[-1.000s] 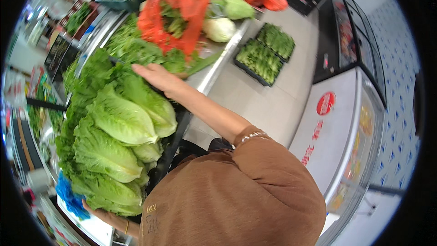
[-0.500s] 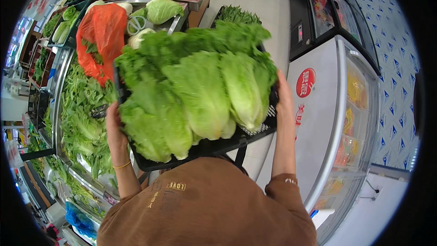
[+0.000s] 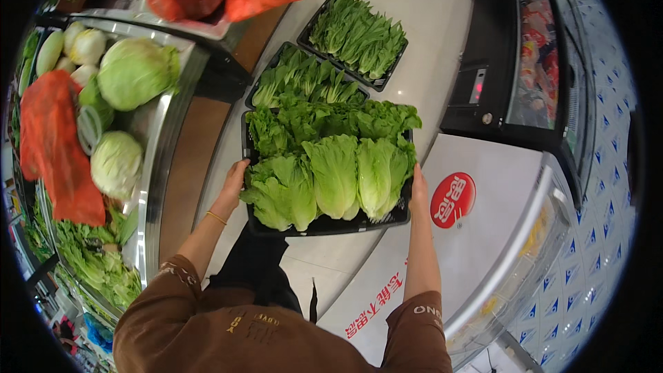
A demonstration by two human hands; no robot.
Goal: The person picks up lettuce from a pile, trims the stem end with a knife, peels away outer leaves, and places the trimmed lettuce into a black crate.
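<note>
A black plastic crate [image 3: 330,226] full of lettuce heads [image 3: 333,178] is held level out in front of my body, above the tiled floor. My left hand [image 3: 235,178] grips its left side, and the fingers are partly hidden against the wall. On the opposite side my right hand [image 3: 418,192] holds the crate with its fingers mostly out of sight. The lettuces lie in two rows, pale stem ends toward me and frilly leaves at the far side. Just beyond sits another black crate with leafy greens [image 3: 304,77], partly covered by the one I hold.
A further crate of narrow-leaved greens [image 3: 359,36] is on the floor [image 3: 421,27]. To the left, a metal-edged display counter [image 3: 150,197] carries cabbages [image 3: 135,74] and a red plastic bag [image 3: 59,145]. A white chest freezer [image 3: 494,166] and a black freezer [image 3: 476,107] line the right.
The lettuce crate has gone forward and down, farther from my chest, with both hands still on it. The view has shifted, bringing the floor crates more fully into sight.
</note>
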